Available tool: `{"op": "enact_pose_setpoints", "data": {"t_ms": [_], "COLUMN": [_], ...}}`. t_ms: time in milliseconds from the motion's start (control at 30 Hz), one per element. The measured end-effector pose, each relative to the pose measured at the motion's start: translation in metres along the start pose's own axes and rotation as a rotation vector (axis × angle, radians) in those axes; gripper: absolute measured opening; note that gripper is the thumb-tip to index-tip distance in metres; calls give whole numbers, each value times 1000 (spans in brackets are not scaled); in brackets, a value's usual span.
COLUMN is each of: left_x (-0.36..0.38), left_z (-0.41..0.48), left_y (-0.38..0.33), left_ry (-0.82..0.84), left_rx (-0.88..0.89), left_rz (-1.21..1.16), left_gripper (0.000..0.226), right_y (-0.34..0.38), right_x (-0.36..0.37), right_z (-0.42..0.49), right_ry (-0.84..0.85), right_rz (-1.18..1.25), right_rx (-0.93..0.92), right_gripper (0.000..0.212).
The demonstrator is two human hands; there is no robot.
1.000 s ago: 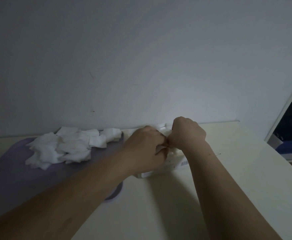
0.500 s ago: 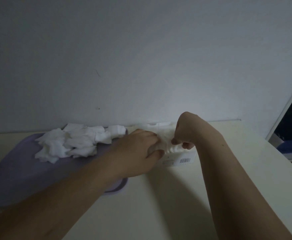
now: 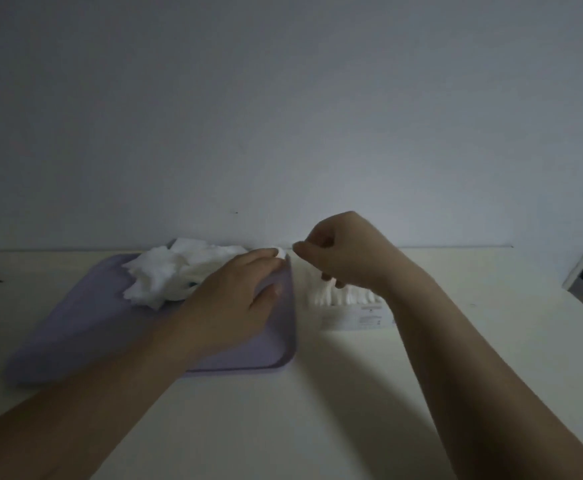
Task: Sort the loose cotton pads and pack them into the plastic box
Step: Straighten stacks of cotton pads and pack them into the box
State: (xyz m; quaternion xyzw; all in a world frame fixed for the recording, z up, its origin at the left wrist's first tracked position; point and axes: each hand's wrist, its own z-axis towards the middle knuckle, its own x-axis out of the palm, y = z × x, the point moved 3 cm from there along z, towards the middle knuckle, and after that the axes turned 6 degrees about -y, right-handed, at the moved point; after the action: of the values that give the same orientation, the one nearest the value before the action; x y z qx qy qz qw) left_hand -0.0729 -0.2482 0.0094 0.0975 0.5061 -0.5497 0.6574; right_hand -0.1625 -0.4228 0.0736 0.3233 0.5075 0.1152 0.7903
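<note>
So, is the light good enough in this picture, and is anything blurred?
Head view: the light is dim and bluish, so the cotton pads show little detail. The left hand and right hand look slightly soft. Print on the box is unreadable. Arms cast soft shadows on the table.

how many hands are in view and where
2. The left hand is over the tray beside the loose pads; the right hand is above the box of packed pads.
</note>
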Motion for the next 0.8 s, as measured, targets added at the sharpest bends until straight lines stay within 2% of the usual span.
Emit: {"op": "enact_pose_setpoints", "data": {"t_ms": [167, 233, 300, 400, 500, 567, 667, 700, 733, 800], "left_x": [-41, -59, -79, -100, -98, -86, -76, -75, -74, -73], "left_z": [-32, -39, -39, -34, -29, -23, -17, -17, -18, -21], "left_y": [47, 69, 93, 132, 152, 153, 161, 164, 162, 157], "left_ry": [-8, -63, -142, -161, 22, 148, 149, 141, 142, 170], "left_rx": [-88, -130, -200, -387, -516, -537, -528, -519, -490, -421], "left_rz": [39, 48, 60, 79, 98, 56, -71, -89, -95, -80], "left_gripper": [43, 40, 38, 58, 80, 84, 90, 83, 68, 37], "right_y": [13, 20, 30, 49, 63, 69, 70, 71, 72, 73], "right_x": [33, 53, 75, 103, 133, 150, 173, 178, 181, 182], "right_z": [0, 1, 5, 30, 60, 74, 83, 83, 83, 80], "right_ry": [-38, -2, 34, 117, 343, 454, 522, 538, 550, 542], "right_rz": [47, 87, 44, -168, -354, -421, -480, -481, -466, -380], "right_rx": [-113, -92, -108, -172, -111, -114, -179, -197, -215, -241], "right_gripper": [9, 15, 39, 85, 128, 142, 145, 140, 130, 94]}}
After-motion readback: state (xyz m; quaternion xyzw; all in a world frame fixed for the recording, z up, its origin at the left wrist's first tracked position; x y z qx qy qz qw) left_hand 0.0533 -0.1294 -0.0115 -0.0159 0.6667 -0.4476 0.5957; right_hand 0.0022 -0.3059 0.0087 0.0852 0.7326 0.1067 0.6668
